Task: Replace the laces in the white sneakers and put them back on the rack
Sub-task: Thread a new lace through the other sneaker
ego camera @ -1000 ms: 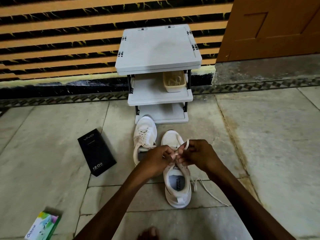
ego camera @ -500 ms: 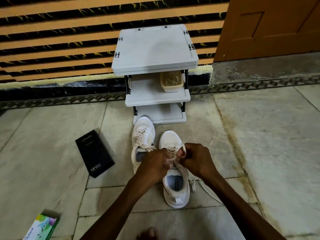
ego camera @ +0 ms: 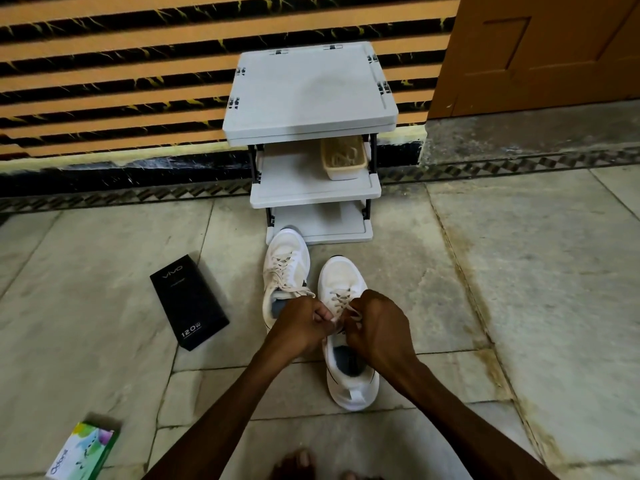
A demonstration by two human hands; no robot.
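Two sneakers (ego camera: 313, 299) lie before the rack (ego camera: 311, 133), box (ego camera: 188, 303) left.

The bottom shelf (ego camera: 332, 223) of the rack (ego camera: 311, 91) is barred at its left front corner by one white sneaker (ego camera: 285, 268). The second sneaker (ego camera: 341, 278), in front of the rack, is covered by the left hand (ego camera: 304, 323) and right hand (ego camera: 377, 323), by which its lace (ego camera: 349, 308) is pinched. The right of the rack's middle shelf (ego camera: 298, 181) is filled by a basket (ego camera: 343, 157). The floor (ego camera: 502, 289) right of the rack is left bare.

Blk box (ego camera: 189, 301): "vivo" + "120W"; grn box (ego camera: 85, 452) on floor: "Odonil"
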